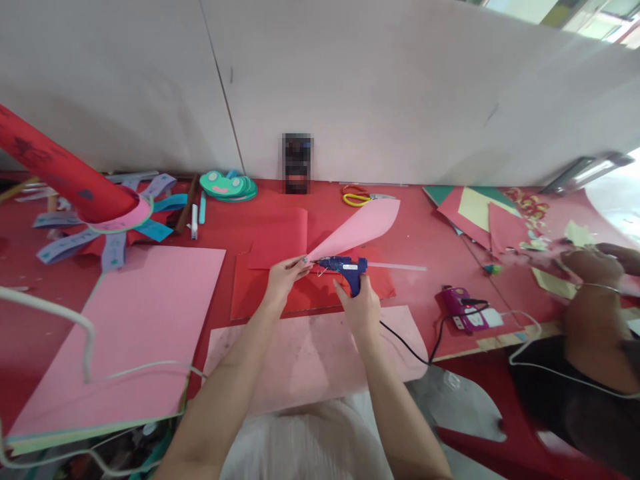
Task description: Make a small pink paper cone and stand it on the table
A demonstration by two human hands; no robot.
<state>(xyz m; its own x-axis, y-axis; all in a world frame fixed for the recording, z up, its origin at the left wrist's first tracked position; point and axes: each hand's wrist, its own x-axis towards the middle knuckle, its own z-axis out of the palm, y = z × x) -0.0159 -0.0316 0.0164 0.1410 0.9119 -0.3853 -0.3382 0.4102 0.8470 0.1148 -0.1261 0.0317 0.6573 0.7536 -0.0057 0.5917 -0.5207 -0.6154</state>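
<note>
Between the fingers of my left hand (287, 277) is the narrow end of a pink paper petal (363, 227), whose wide end points up and to the right. My right hand (364, 305) grips a blue hot glue gun (345, 265) by its handle. The gun's nozzle points left and meets or nearly meets the pinched paper; I cannot tell which. A long translucent glue stick (397, 267) sticks out of its back. Below both hands lie red sheets (265, 293), with a pale pink sheet (315, 360) at the table's front edge.
Yellow-handled scissors (356, 197) lie behind the petal. A purple power strip (467, 310) feeds the black cord at right. Pink sheets (160, 313) and a red tube with paper strips (90, 193) are at left. At far right, a co-worker's hands (595, 267) handle yellow paper.
</note>
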